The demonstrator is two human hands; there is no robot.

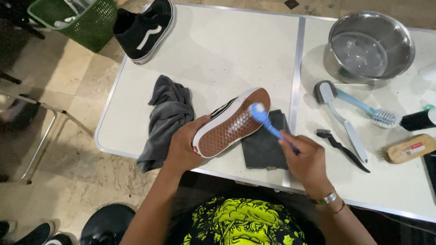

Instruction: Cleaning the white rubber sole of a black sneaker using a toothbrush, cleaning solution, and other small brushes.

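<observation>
- The left hand (184,145) wraps the heel end of the sneaker (231,122), sole turned up, over the near table (218,50) edge; beyond that hold the toe juts out unsupported.
- The shoe looks light, its rubber sole firm but wet, so probably slippery; clasping the heel sides seems safest.
- The right hand (306,159) closes on the blue brush (270,124) handle; its bristles touch the sole just ahead of the fingers.

At three o'clock, a black bottle with a teal cap (420,119) is cut off by the edge; the blue brush's foamy head (257,110) is blurred.
</observation>
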